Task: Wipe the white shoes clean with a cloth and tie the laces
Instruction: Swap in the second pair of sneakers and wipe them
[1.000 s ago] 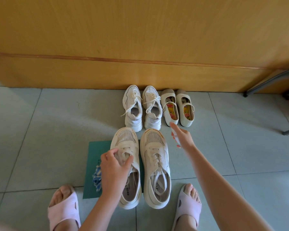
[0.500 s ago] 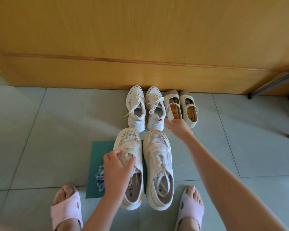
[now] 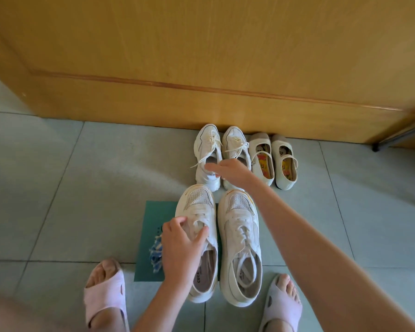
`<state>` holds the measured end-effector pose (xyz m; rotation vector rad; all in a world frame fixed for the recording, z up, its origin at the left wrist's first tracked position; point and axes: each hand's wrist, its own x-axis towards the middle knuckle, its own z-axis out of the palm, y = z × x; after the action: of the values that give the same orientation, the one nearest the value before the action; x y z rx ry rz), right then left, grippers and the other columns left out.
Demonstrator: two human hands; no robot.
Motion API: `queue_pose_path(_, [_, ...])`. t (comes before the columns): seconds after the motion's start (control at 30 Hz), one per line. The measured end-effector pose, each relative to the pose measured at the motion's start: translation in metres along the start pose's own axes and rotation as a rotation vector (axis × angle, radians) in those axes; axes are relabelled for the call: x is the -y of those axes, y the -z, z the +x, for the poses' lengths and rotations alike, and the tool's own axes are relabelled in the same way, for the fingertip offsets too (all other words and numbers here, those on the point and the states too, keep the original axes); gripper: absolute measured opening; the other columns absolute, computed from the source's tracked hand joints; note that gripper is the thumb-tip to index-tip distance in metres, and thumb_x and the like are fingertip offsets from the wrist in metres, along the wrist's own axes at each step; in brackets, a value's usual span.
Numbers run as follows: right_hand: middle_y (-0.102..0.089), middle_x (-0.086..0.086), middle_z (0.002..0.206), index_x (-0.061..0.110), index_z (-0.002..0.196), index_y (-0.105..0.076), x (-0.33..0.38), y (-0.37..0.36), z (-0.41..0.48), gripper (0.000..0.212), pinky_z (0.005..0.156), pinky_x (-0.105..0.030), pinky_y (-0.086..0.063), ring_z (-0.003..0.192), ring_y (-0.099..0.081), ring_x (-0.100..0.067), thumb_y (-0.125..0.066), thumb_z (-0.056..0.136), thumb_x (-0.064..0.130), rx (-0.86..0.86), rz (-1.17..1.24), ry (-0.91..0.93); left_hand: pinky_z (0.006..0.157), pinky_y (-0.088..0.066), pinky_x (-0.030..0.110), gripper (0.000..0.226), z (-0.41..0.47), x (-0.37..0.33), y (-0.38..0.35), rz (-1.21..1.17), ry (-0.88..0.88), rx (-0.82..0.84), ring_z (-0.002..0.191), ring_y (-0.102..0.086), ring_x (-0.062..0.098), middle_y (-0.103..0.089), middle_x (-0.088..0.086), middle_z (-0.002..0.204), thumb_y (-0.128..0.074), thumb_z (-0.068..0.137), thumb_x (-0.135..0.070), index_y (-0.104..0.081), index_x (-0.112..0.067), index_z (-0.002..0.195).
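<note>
**White shoes, lower centre of the frame**

The white shoes (image 3: 240,226) stand side by side, partly on a green mat (image 3: 153,219). The left hand (image 3: 180,252) grips the laces (image 3: 198,218) of the left-side shoe, fingers curled. A blue-and-white cloth (image 3: 155,255) lies just left of it. The right hand (image 3: 235,173), fingers extended and holding nothing, hovers over small sneakers (image 3: 207,149) above.

On my feed the panel (image 3: 201,56) behind is yellow wood, fine-grained with a soft satin sheen, and the floor (image 3: 82,188) is smooth pale tile with a dull gloss. The near sneakers (image 3: 240,226) look like matt white leather or something close, with perforated mesh toes and woven laces (image 3: 241,232), on a flat matt green mat (image 3: 153,216). The cloth (image 3: 156,255) is woven blue-and-white with a frayed edge, and the slippers (image 3: 103,295) look like soft matt foam.
</note>
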<state>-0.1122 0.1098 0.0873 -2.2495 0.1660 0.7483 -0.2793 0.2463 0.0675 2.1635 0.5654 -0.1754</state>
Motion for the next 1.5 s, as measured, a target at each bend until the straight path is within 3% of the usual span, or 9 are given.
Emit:
queue_pose_path(0.17, [-0.051,0.004,0.068,0.019,0.066,-0.05,0.029,-0.022,0.006,0.043,0.056,-0.025,-0.031,0.068,-0.05,-0.015,-0.043,0.087,0.056,-0.005,-0.381,0.026,0.081,-0.047,0.028,0.056,-0.001,0.003,0.0,-0.007,0.004,-0.024,0.098,-0.048,0.012,-0.046,-0.007,0.104,-0.067,0.076,-0.052,-0.049,-0.018,0.117])
queue_pose_path(0.33, [-0.061,0.001,0.087,0.022,0.079,-0.061,0.033,-0.036,0.014,0.042,0.082,-0.033,-0.045,0.093,-0.056,-0.022,-0.043,0.084,0.059,-0.039,-0.336,0.033,0.082,-0.047,0.028,0.056,0.0,0.004,-0.001,-0.019,0.012,-0.021,0.101,-0.048,0.013,-0.046,-0.006,0.106,-0.067,0.076,-0.052,-0.049,-0.018,0.118])
queue_pose_path(0.63, [-0.039,0.006,0.056,0.022,0.054,-0.037,0.02,-0.019,0.0,0.044,0.054,-0.027,-0.027,0.059,-0.041,-0.015,-0.044,0.085,0.052,-0.083,-0.353,0.058,0.08,-0.049,0.03,0.058,0.001,0.005,-0.001,-0.029,0.015,-0.01,0.099,-0.05,0.012,-0.044,-0.007,0.104,-0.067,0.076,-0.052,-0.049,-0.018,0.118])
queue_pose_path(0.8, [-0.061,-0.001,0.095,0.021,0.082,-0.06,0.039,-0.036,0.0,0.048,0.089,-0.04,-0.041,0.096,-0.05,-0.021,-0.043,0.083,0.065,0.027,-0.492,0.143,0.083,-0.051,0.034,0.057,0.001,0.005,-0.001,-0.037,0.017,-0.009,0.1,-0.051,0.015,-0.044,-0.007,0.104,-0.069,0.075,-0.05,-0.05,-0.017,0.117])
queue_pose_path(0.93, [-0.063,-0.003,0.09,0.017,0.084,-0.066,0.042,-0.051,0.002,0.046,0.082,-0.037,-0.039,0.093,-0.054,-0.022,-0.044,0.082,0.057,-0.044,-0.654,0.15,0.08,-0.049,0.029,0.057,0.001,0.004,0.0,-0.025,0.009,-0.015,0.099,-0.051,0.013,-0.043,-0.007,0.104,-0.068,0.076,-0.051,-0.049,-0.017,0.118])
queue_pose_path(1.1, [-0.063,0.001,0.096,0.025,0.098,-0.064,0.03,-0.034,-0.001,0.047,0.085,-0.036,-0.04,0.098,-0.053,-0.021,-0.043,0.083,0.065,-0.073,-0.372,0.071,0.077,-0.048,0.024,0.059,0.001,0.005,0.001,-0.025,-0.001,-0.009,0.098,-0.051,0.012,-0.043,-0.008,0.104,-0.068,0.076,-0.052,-0.049,-0.017,0.119])
queue_pose_path(1.2, [-0.049,0.005,0.063,0.023,0.061,-0.046,0.017,-0.022,-0.001,0.044,0.063,-0.029,-0.034,0.071,-0.049,-0.019,-0.045,0.083,0.061,-0.136,-0.289,0.0,0.079,-0.051,0.029,0.06,0.001,0.005,0.001,-0.028,0.008,0.003,0.101,-0.051,0.014,-0.042,-0.008,0.105,-0.067,0.076,-0.052,-0.048,-0.016,0.121])
queue_pose_path(1.3, [-0.037,0.005,0.051,0.019,0.054,-0.034,0.0,-0.012,-0.007,0.044,0.053,-0.026,-0.023,0.053,-0.038,-0.016,-0.047,0.082,0.051,-0.205,-0.239,-0.064,0.082,-0.053,0.032,0.059,0.001,0.005,0.001,-0.03,0.02,0.003,0.1,-0.052,0.013,-0.043,-0.008,0.105,-0.067,0.077,-0.051,-0.049,-0.017,0.12])
queue_pose_path(1.5, [-0.042,0.004,0.057,0.016,0.065,-0.05,-0.019,-0.004,-0.015,0.044,0.06,-0.03,-0.03,0.053,-0.039,-0.013,-0.051,0.085,0.055,-0.09,-0.011,-0.046,0.081,-0.051,0.029,0.052,0.002,0.005,0.003,-0.049,0.027,0.02,0.097,-0.054,0.013,-0.048,-0.005,0.107,-0.068,0.078,-0.045,-0.05,-0.017,0.119])
